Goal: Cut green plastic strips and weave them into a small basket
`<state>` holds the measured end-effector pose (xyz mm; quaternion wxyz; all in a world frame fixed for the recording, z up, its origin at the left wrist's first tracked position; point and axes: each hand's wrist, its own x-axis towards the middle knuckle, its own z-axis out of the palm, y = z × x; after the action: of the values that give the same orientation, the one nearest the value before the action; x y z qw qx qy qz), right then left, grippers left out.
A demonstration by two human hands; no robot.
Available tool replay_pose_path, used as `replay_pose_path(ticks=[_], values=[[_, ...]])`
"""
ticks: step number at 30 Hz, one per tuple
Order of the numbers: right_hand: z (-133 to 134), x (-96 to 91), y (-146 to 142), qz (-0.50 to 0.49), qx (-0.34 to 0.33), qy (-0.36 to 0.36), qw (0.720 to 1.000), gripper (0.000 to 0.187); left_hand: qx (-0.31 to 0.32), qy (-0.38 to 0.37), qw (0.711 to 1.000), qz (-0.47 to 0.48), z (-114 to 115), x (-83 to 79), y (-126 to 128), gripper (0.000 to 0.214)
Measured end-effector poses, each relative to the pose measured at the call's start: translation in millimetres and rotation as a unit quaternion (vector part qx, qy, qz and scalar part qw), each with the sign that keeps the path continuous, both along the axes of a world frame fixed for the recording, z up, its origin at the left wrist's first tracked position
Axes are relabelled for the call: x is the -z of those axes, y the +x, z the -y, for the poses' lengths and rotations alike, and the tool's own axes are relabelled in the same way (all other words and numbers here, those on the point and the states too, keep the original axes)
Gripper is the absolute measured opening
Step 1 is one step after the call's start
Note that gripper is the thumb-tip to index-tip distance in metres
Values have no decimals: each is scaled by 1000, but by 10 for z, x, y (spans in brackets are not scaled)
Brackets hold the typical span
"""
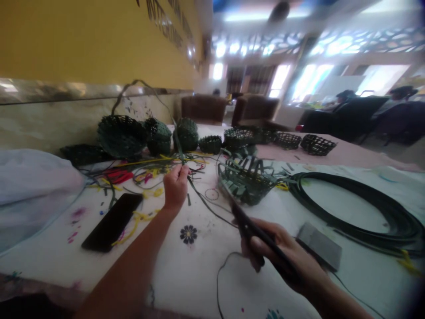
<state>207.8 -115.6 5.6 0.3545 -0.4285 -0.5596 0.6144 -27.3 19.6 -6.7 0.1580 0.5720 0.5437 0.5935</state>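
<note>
My left hand (pixel 175 186) is closed in a pinch on a dark green flat strip (pixel 178 144). From my fingers the strip loops up and back toward the wall, and another length trails down to the right across the table. My right hand (pixel 282 248) grips a black two-handled tool (pixel 254 230), its jaws pointing up and left; blur hides whether it is pliers or scissors. Just beyond the tool sits a partly woven green basket (pixel 249 179) with loose strip ends standing up along its rim.
Several woven green baskets (pixel 122 135) line the back of the table. A large coil of dark strip (pixel 335 217) lies at right, near a grey box (pixel 320 243). At left are a black phone (pixel 113 221), a red-handled tool (pixel 120 176), yellow scraps and a white bundle (pixel 36 190).
</note>
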Motion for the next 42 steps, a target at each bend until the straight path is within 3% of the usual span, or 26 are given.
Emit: replay_pose_path(ticks=[3, 10, 14, 17, 22, 27, 33, 37, 39, 42], values=[[-13, -46, 42, 13, 51, 12, 999, 49, -1, 19, 999, 27, 14, -2, 8, 32], [148, -127, -65, 78, 9, -84, 993, 49, 2, 58, 996, 60, 90, -46, 34, 32], [233, -112, -129, 46, -23, -88, 995, 52, 28, 64, 993, 97, 113, -56, 60, 31], [213, -98, -146, 14, 16, -69, 997, 50, 42, 66, 991, 112, 121, -61, 74, 30], [97, -29, -149, -11, 90, -56, 994, 76, 53, 69, 990, 111, 142, -77, 84, 30], [-33, -5, -108, -32, 57, -60, 996, 45, 50, 88, 989, 104, 159, -81, 79, 29], [215, -222, -241, -23, 78, 14, 997, 42, -2, 94, 993, 71, 132, -59, 66, 30], [436, 29, -461, 4, 36, -57, 998, 66, 1, 90, 990, 113, 105, -63, 79, 29], [466, 184, -522, 8, 7, -84, 996, 76, 12, 80, 987, 139, 92, -65, 89, 29], [430, 282, -517, 13, 18, -86, 996, 90, 33, 55, 978, 198, 81, -74, 115, 30]])
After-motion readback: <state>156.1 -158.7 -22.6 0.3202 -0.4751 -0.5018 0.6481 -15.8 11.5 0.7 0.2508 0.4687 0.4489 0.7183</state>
